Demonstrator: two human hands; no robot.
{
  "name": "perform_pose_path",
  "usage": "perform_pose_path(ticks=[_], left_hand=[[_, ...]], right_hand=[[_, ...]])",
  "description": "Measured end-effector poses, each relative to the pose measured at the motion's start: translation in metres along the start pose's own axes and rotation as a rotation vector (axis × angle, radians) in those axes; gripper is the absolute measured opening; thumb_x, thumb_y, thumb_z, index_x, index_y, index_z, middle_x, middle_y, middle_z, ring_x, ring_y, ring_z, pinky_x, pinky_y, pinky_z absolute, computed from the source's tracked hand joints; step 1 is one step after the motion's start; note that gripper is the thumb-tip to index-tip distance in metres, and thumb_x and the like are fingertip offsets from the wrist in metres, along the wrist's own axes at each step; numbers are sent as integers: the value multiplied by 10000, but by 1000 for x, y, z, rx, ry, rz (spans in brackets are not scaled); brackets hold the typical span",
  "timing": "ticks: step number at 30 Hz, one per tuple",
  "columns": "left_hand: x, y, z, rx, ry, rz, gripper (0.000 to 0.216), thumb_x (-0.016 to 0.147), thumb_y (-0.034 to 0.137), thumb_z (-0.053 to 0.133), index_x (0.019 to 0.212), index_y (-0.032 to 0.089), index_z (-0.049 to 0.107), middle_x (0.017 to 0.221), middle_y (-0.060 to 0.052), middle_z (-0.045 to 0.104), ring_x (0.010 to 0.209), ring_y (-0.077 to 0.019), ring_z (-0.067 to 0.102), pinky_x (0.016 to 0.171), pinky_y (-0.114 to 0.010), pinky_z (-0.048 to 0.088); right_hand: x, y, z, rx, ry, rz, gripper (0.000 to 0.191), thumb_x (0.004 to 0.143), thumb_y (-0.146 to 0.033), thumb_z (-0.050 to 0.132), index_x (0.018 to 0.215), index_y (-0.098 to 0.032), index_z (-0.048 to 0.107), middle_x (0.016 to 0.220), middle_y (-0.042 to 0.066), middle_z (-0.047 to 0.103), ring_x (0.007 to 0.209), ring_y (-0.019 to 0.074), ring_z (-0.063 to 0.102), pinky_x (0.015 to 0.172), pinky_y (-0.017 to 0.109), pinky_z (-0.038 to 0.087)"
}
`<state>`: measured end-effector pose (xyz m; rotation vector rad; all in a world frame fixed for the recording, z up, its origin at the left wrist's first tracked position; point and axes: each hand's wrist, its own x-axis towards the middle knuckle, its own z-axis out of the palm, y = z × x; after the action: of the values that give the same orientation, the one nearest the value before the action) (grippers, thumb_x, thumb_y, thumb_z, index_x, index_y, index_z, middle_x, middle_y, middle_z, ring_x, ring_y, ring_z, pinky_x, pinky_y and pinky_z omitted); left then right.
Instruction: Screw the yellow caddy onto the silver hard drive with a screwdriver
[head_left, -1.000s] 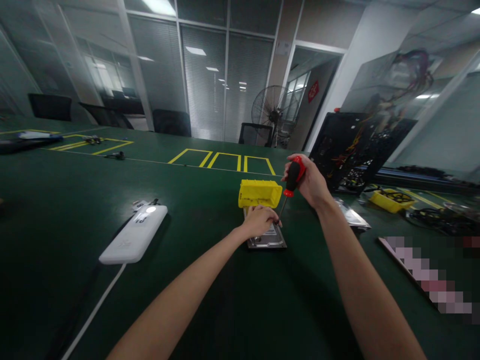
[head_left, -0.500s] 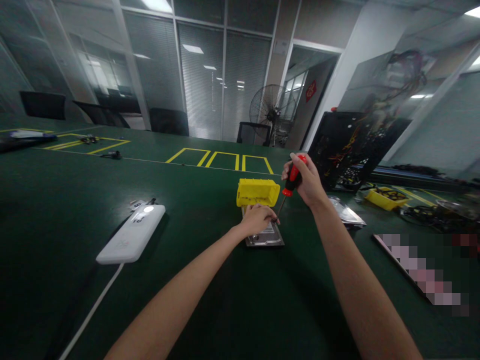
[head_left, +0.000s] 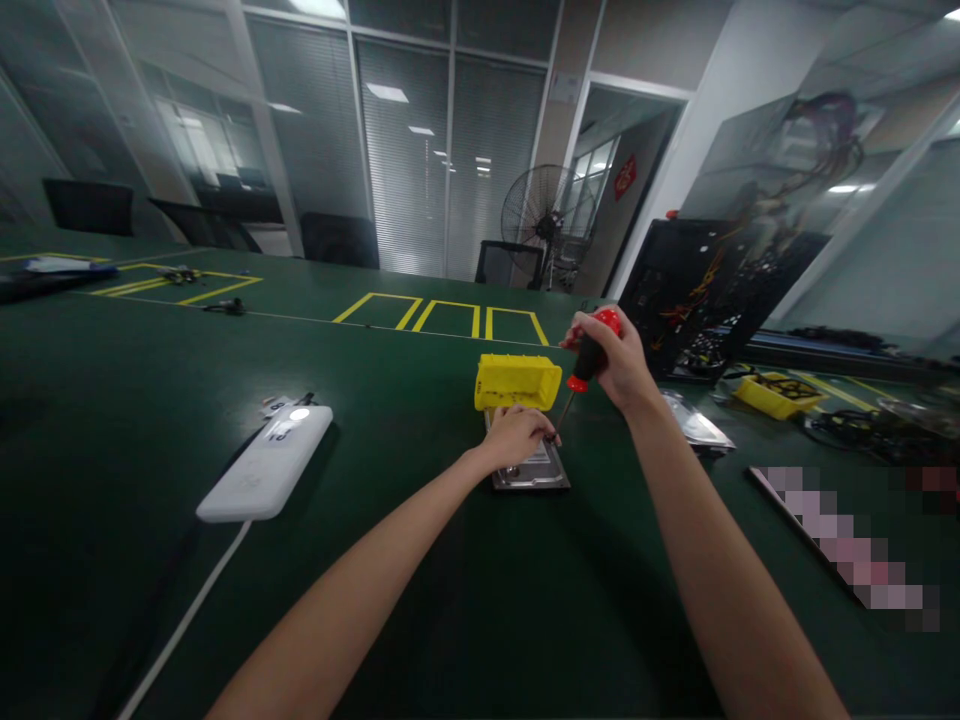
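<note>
Dim overall, greenish cast. Light comes from ceiling panels (head_left: 319,10), mirrored in the glass walls (head_left: 405,150). One glare spot burns out on the white device (head_left: 300,414). My arms (head_left: 360,600) throw soft shadows on the table (head_left: 465,640). Straight lines bow at the edges. My right hand (head_left: 622,368) and screwdriver (head_left: 589,356) read sharp; a patch (head_left: 862,545) at right is pixelated.

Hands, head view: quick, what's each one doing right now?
Left hand: on the silver drive, fingers curled; grip cannot be told.
Right hand: closed on the red-and-black screwdriver handle.
</note>
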<state>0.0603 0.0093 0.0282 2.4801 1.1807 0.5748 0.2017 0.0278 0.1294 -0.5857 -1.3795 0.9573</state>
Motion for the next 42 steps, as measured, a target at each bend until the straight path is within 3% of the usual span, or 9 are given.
perform_pose_path(ticks=[5, 8, 13, 18, 25, 32, 35, 42], left_hand=[[-1, 1, -1, -16, 2, -5, 349, 846, 125, 370, 957, 259, 673, 1181, 44, 620, 1122, -242, 471, 915, -429, 324], [-1, 1, -1, -13, -9, -8, 351, 848, 130, 364, 964, 253, 672, 1193, 45, 614, 1117, -243, 472, 909, -429, 325], [0, 0, 0, 5, -14, -11, 331, 867, 173, 350, 968, 228, 661, 1208, 28, 599, 1138, -245, 462, 917, -420, 326], [2, -4, 4, 18, 1, 18, 300, 876, 228, 377, 914, 256, 674, 1164, 43, 613, 1115, -245, 474, 923, -418, 318], [2, -3, 3, -13, -3, 16, 301, 881, 223, 396, 926, 279, 689, 1178, 48, 607, 1113, -240, 470, 913, -408, 320], [3, -4, 5, 16, 7, 24, 323, 882, 213, 379, 962, 281, 685, 1177, 44, 609, 1113, -233, 474, 917, -407, 318], [3, -5, 7, 20, 29, 23, 329, 867, 181, 370, 935, 261, 682, 1160, 40, 621, 1120, -234, 474, 915, -406, 321], [4, -6, 7, 8, 6, 22, 356, 847, 154, 352, 965, 262, 670, 1185, 37, 608, 1117, -239, 472, 903, -421, 324]], right_hand=[[0, 1, 3, 43, -13, -19, 308, 691, -304, 713, 784, -241, 426, 527, -97, 449, 423, 54, 403, 464, 202, 411], [2, 2, 3, 35, -9, -35, 283, 721, -397, 676, 782, -238, 450, 543, -84, 450, 422, 56, 404, 444, 203, 395], [4, 7, 0, 34, -24, -60, 316, 803, -542, 473, 832, -231, 522, 652, -38, 494, 511, 81, 501, 498, 229, 470], [5, 11, -2, -25, -28, -105, 256, 799, -478, 541, 851, -227, 530, 719, -34, 505, 574, 84, 548, 544, 226, 515], [3, 7, 0, -23, -72, -54, 268, 777, -408, 630, 833, -243, 425, 725, -46, 554, 562, 81, 552, 536, 220, 508], [3, 4, -1, -65, -128, -10, 266, 805, -463, 567, 933, -255, 462, 695, -46, 511, 531, 73, 524, 497, 201, 470], [4, 2, -4, -23, -161, 38, 250, 820, -467, 512, 924, -240, 502, 729, -28, 516, 580, 91, 545, 553, 235, 513], [5, -4, -17, -85, -157, 34, 210, 805, -415, 573, 893, -233, 520, 813, -17, 534, 648, 96, 578, 702, 302, 561]])
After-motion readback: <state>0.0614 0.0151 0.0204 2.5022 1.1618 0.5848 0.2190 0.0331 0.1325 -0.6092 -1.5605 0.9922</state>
